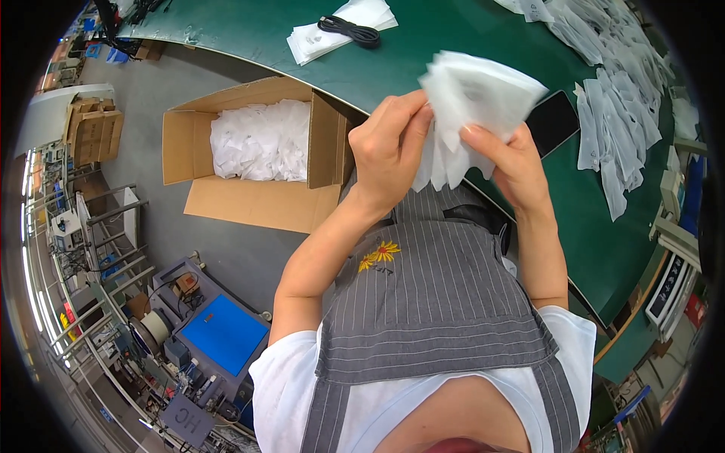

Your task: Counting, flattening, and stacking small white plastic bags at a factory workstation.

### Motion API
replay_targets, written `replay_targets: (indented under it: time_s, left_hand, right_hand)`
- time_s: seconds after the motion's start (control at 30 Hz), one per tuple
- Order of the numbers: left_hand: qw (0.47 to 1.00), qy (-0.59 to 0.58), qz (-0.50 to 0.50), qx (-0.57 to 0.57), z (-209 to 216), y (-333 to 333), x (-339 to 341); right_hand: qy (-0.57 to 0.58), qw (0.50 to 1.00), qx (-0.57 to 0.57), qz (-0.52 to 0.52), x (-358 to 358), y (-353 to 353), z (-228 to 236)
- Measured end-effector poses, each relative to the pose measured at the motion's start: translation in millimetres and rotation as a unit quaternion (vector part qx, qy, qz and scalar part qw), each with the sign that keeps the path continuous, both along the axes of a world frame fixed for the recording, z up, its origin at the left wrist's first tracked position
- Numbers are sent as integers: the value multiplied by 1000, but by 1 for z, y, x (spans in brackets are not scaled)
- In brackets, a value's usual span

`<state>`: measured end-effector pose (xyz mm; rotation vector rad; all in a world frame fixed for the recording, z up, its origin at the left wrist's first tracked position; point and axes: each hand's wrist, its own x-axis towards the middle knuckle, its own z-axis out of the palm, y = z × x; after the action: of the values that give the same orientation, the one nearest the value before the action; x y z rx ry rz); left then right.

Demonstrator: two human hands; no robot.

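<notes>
Above the table's near edge I hold a fanned stack of thin, translucent white plastic bags, slightly blurred. My right hand is closed on the stack, its thumb pressed across the front. At the stack's left edge, my left hand pinches with thumb and fingertips against the bags; how many bags it grips cannot be made out. Partly behind my right hand, a black phone lies on the green table. Farther off, a coiled black cable rests on a flat pile of white bags.
Many loose white bags spread over the table's right side. To my left, an open cardboard box full of white bags stands below the table edge. A grey cart with a blue panel and metal racks lie farther left.
</notes>
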<state>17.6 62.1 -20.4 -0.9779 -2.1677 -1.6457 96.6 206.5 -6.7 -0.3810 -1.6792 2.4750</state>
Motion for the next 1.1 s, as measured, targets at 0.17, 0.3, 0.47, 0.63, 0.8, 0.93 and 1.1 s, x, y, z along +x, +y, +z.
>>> replay_targets:
  time_s: [0.17, 0.3, 0.47, 0.63, 0.8, 0.93, 1.1]
  left_hand:
    - [984, -158, -73, -44, 1, -11, 7]
    - [928, -348, -74, -113, -12, -52, 10]
    - [899, -407, -92, -134, -14, -77, 6]
    - [877, -471, -96, 32, -26, -77, 1]
    - [824, -513, -32, 240, -31, -54, 8]
    - [949, -267, 71, 152, -44, -48, 6]
    - [972, -187, 130, -63, -37, -76, -4]
  right_hand:
    - [-7, 997, 51, -61, -8, 4, -9]
    - [19, 986, 138, -96, -6, 18, -9]
    - [-20, 985, 159, -69, -1, 23, -11]
    - [6, 977, 200, -70, -4, 17, -8]
    - [5, 983, 166, -79, -3, 13, -13]
    - [32, 984, 134, -109, 0, 10, -11]
    - [36, 985, 139, -93, 1, 14, -17]
